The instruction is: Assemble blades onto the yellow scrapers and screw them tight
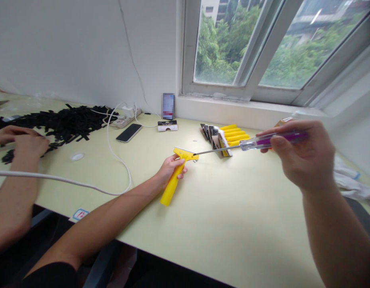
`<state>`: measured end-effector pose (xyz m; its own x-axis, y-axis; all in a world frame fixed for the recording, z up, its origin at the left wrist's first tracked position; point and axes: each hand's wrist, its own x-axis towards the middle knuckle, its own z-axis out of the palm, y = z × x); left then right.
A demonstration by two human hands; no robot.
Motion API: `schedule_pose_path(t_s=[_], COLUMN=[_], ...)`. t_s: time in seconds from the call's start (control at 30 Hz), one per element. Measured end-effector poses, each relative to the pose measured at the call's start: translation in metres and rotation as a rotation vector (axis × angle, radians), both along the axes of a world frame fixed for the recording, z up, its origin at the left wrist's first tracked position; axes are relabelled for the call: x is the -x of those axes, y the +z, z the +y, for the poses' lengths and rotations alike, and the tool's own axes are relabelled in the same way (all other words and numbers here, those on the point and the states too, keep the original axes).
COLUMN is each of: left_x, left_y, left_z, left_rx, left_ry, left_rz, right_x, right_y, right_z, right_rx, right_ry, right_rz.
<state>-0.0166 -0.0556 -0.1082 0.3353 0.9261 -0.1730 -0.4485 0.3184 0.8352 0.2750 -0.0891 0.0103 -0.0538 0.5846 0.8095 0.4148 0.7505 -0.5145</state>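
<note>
My left hand (170, 170) is wrapped round the neck of a yellow scraper (170, 192), its handle slanting down toward the table's front edge and its wide head facing away. A screwdriver (247, 145) with a clear and purple handle is gripped in my right hand (307, 156). Its long metal shaft reaches left, and the tip meets the right part of the scraper's head. A small metal piece, perhaps a screw (195, 161), shows at the head's lower right edge. Behind, several more yellow scrapers (237, 136) lie side by side with dark heads or sleeves.
At the left, a co-worker's hands (31, 142) handle strips by a heap of black strips (67, 124). A phone (129, 133), a power strip (126, 119) and a white cable (113, 148) lie behind. Another phone (168, 106) stands upright by the wall. White gloves (349, 180) lie far right.
</note>
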Motion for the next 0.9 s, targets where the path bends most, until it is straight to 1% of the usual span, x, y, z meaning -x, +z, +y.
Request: schedule_pose_path(t_s=[0.17,0.3,0.6,0.77,0.9], left_x=[-0.0007,-0.0014,-0.0003,-0.0004,0.0006], left_y=[-0.0007,0.0009,0.0024,0.0027,0.0018], left_z=[0.0001,-0.0002,0.0012,0.0007,0.0006], left_rx=[0.040,0.044,0.056,0.059,0.046], left_ry=[-0.054,-0.073,-0.068,-0.068,-0.076], left_rz=[-0.043,-0.063,-0.073,-0.101,-0.124], right_x=[-0.0011,-0.0021,-0.0027,-0.0048,-0.0071], right_y=[-0.0012,-0.0010,-0.0019,-0.0031,-0.0039], right_z=[0.0014,0.0033,0.0030,0.0052,0.0067], right_rx=[0.020,0.025,0.029,0.047,0.050], right_ry=[0.015,0.027,0.009,0.030,0.008], right_rz=[-0.006,-0.016,0.010,0.031,0.040])
